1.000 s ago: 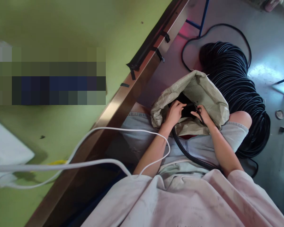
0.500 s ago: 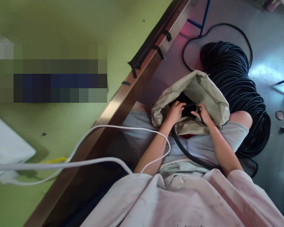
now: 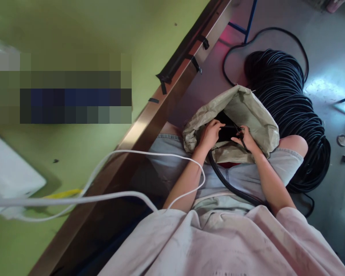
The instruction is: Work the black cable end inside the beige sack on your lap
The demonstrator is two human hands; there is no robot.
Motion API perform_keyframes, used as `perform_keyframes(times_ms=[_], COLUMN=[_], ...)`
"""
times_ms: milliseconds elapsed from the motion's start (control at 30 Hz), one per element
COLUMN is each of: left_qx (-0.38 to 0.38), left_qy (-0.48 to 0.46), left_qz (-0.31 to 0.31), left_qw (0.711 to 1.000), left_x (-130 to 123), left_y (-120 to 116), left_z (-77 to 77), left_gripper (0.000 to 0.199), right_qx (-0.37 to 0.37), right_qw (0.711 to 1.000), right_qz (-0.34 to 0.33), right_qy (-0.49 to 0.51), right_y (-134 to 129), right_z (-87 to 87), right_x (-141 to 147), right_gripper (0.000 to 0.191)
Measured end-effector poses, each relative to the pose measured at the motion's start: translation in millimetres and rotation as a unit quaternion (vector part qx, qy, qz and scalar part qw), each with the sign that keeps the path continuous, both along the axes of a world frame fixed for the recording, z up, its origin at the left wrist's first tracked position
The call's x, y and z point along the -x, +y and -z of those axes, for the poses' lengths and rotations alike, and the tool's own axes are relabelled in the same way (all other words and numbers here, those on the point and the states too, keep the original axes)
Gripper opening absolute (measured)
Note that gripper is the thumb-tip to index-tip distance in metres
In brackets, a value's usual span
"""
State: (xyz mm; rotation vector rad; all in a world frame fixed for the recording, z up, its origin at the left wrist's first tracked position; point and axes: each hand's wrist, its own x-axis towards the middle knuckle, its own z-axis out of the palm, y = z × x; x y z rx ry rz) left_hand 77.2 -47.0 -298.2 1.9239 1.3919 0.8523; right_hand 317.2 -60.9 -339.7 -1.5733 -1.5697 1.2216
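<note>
Reckoning from lap (image 3: pixel 239 175), note black hose (image 3: pixel 222 180) across it. Find left hand (image 3: pixel 211 133), eleven o'clock, half-curled, apparently pinching dark strand (image 3: pixel 230 127) inside mouth of sack (image 3: pixel 255 113); right hand (image 3: pixel 248 139), one o'clock, loosely closed on slim black item (image 3: pixel 243 144), unidentified. Advise keeping strand taut. Log cable coil (image 3: pixel 287 109), two o'clock.

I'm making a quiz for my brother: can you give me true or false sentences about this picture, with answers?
1. The left hand and right hand are at the mouth of a crumpled beige sack. True.
2. The sack is tied shut. False: its mouth is wide open.
3. A thick coil of glossy black cable lies on the smooth grey floor. True.
4. The coil is on the person's left. False: it's on their right.
5. A thin white cord crosses the right forearm. False: the thin white cord crosses the left forearm.
</note>
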Motion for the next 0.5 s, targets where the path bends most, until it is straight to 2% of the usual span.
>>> perform_keyframes(times_ms=[67,233,300,433,500], left_qx=[-0.012,-0.017,-0.015,-0.017,-0.017], left_qy=[-0.003,0.003,0.003,0.013,0.023], left_qz=[0.002,-0.006,-0.009,0.009,0.018], left_qw=[1.0,1.0,1.0,1.0,0.999], left_x=[0.9,-2.3,-3.3,-4.4,-5.2], left_y=[0.1,-2.1,-2.8,-4.0,-4.5], left_z=[-0.9,-2.6,-3.3,-4.1,-3.8], left_gripper=[0.041,0.042,0.042,0.038,0.037], right_qx=[0.004,0.012,0.009,0.01,0.032], right_qw=[1.0,0.998,0.999,1.0,0.999], right_qz=[-0.008,-0.001,0.004,0.013,0.011], right_qy=[-0.005,-0.058,-0.05,-0.001,0.011], right_y=[-0.2,1.4,1.5,1.1,1.2], right_z=[-1.6,-7.9,-8.8,-6.6,-5.7], right_x=[0.9,1.1,2.2,3.8,2.9], right_gripper=[0.08,0.059,0.063,0.083,0.081])
